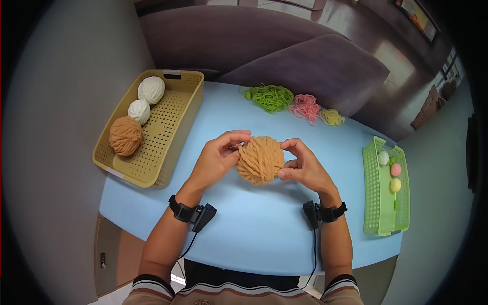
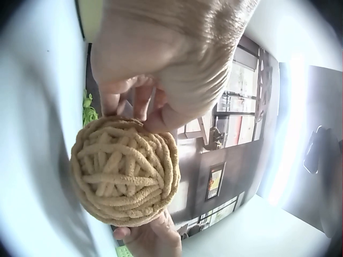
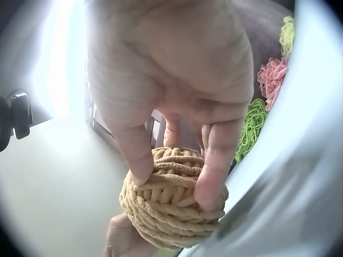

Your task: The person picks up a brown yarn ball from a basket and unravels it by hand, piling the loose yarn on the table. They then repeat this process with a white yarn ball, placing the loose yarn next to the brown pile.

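A tan ball of thick yarn (image 1: pixel 261 160) is held between the two hands over the middle of the blue table. My left hand (image 1: pixel 219 156) grips its left side, with curled fingers and thumb at the strands in the left wrist view. On the opposite side my right hand (image 1: pixel 306 165) pinches the ball between thumb and fingers. In the right wrist view, the right fingertips (image 3: pixel 210 194) press into the wound strands of the ball (image 3: pixel 174 206). The ball's shadow falls on the table below it.
At left a tan basket (image 1: pixel 175 137) holds two white yarn balls (image 1: pixel 151 90) and a brown one (image 1: pixel 125 136). Loose green (image 1: pixel 271 98), pink (image 1: pixel 305 108) and yellow yarn (image 1: pixel 333 117) lies along the back. A green basket (image 1: pixel 372 193) with small yarn balls (image 1: pixel 395 170) stands at right.
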A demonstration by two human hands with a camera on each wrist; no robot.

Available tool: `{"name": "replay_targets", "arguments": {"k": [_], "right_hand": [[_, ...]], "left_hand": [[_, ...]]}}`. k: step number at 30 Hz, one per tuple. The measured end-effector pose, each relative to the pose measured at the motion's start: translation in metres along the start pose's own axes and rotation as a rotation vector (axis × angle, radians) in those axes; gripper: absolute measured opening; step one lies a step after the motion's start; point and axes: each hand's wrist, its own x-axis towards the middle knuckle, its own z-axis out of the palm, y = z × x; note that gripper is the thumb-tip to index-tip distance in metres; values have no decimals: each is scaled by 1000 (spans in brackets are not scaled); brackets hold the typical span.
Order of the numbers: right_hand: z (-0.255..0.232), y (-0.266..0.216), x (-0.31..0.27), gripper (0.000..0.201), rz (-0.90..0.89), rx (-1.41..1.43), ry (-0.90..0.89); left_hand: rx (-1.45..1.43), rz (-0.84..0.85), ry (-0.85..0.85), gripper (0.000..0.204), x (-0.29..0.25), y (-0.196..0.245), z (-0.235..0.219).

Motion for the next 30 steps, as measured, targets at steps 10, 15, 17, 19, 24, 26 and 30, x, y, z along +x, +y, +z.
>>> {"name": "replay_targets", "arguments": {"k": [10, 15, 17, 19, 24, 26, 30], "right_hand": [[9, 5, -1, 51, -38, -276, -2], [0, 7, -1, 48, -21, -291, -44], [-1, 6, -2, 47, -49, -302, -57], [-1, 5, -1, 47, -64, -322, -70], [0, 10, 1, 44, -95, -328, -93], [-1, 10, -1, 40, -106, -329, -115], [-1, 4, -5, 31, -33, -177, -149]], "left_hand": [[122, -352, 66, 30, -3, 12, -4], [96, -290, 7, 32, -7, 18, -1], [104, -295, 19, 34, -7, 20, 1], [119, -293, 15, 34, -8, 27, 5], [284, -95, -22, 35, -9, 11, 5], [308, -64, -27, 34, -10, 7, 4], [256, -140, -27, 31, -9, 10, 3]]}}
